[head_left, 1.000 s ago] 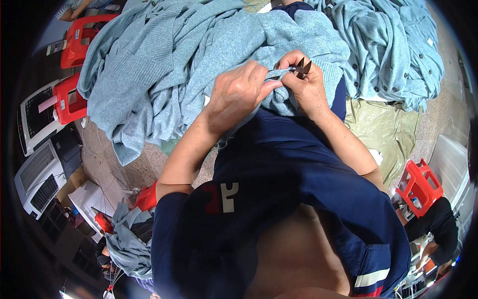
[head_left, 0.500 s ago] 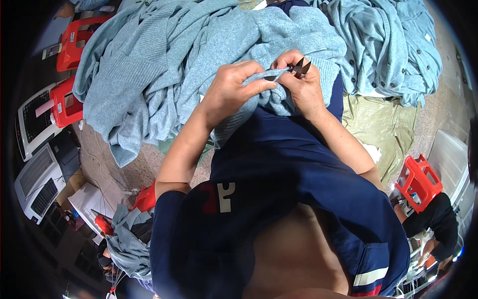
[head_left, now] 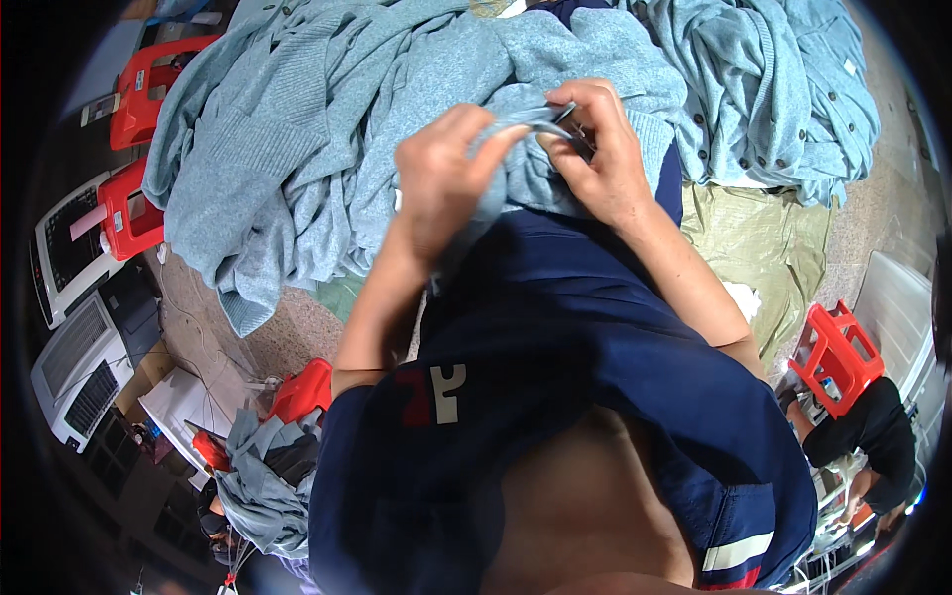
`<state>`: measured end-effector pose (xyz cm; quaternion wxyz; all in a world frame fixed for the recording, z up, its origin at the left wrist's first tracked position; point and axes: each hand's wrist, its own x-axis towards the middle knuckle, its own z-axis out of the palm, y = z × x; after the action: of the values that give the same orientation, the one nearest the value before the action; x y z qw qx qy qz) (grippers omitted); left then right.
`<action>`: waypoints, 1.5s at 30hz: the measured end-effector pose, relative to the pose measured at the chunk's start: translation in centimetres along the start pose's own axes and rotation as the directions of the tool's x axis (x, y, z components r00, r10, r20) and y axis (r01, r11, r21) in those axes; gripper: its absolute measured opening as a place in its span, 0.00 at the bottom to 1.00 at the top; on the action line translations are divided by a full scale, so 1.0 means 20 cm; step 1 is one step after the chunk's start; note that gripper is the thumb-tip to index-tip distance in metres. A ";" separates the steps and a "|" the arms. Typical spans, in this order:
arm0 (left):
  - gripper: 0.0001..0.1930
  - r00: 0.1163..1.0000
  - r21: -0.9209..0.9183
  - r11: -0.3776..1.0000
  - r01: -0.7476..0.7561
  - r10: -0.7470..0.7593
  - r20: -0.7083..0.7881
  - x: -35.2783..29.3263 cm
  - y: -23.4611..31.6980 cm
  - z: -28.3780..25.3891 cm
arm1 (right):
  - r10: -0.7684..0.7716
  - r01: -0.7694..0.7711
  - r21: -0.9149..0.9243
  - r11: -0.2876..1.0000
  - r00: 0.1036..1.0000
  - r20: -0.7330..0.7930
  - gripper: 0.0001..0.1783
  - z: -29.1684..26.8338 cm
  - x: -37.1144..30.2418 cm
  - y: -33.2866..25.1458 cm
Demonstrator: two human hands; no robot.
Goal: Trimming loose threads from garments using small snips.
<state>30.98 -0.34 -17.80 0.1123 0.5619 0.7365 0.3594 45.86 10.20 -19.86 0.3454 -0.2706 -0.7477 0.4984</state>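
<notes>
– Over the lap (head_left: 526,253), what was grasped?
– Left hand (head_left: 441,164) pinched the sweater (head_left: 540,193) by its edge; right hand (head_left: 600,149) curled around snips (head_left: 584,149), partly hidden.
– Sweater's position?
– It lay bunched across the lap, beneath both hands.

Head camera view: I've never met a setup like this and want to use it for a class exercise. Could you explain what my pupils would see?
There is no machine: a person works bare-handed. A fisheye camera on the head looks down, so straight edges bend near the rim, and the picture's left is the person's left. The left hand, slightly blurred, and the right hand hold a light-blue knitted strip between them. A dark object in the right hand is mostly hidden. In front lies a heap of light-blue knitwear; to the right, more knitwear with dark buttons.
</notes>
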 end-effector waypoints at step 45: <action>0.15 0.900 -0.674 0.596 0.436 -0.311 0.307 0.03 0.15 -0.19 | -0.568 0.576 -0.132 0.807 0.818 0.093 0.16 -0.07 0.07 -0.15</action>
<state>30.89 -0.98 -13.02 0.4566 0.3293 0.6217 0.5446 45.92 10.98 -16.27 0.4390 -0.0466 -0.8388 0.3187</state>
